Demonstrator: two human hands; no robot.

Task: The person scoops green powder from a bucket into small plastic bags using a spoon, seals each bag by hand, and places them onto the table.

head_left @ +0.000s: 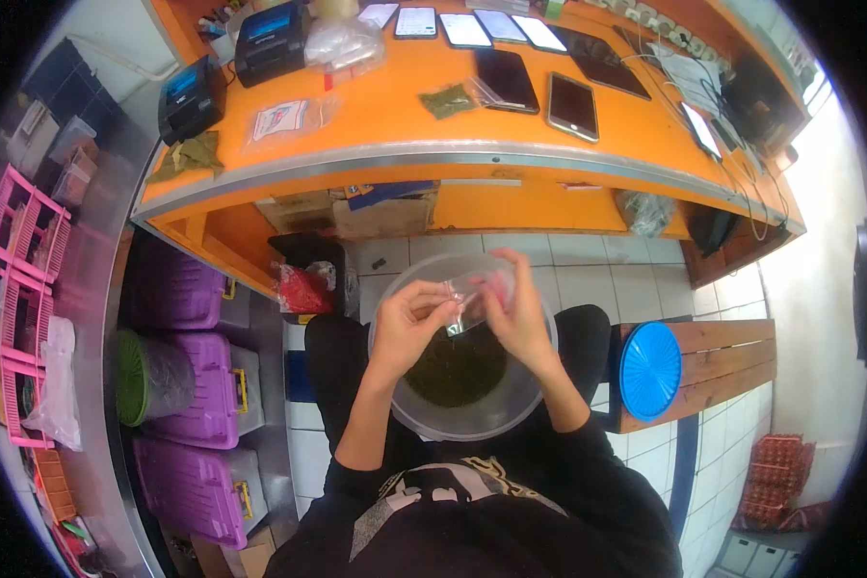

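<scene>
My left hand [409, 323] and my right hand [512, 313] are raised over a large translucent tub [395, 409] held between my knees. Both pinch a small clear plastic bag [464, 301], the left at its near edge, the right at the other side. Inside the tub lies a dark green loose mass, dried leaf by its look [458, 371], too blurred to name surely. Whether the bag contains anything cannot be made out.
On the orange counter [385, 116] ahead are several phones [573, 106], a bag of green stuff [450, 100] and black printers [272, 43]. A blue lid [651, 371] rests on the wooden bench [727, 361] to the right. Purple-lidded boxes [188, 390] fill the left shelf.
</scene>
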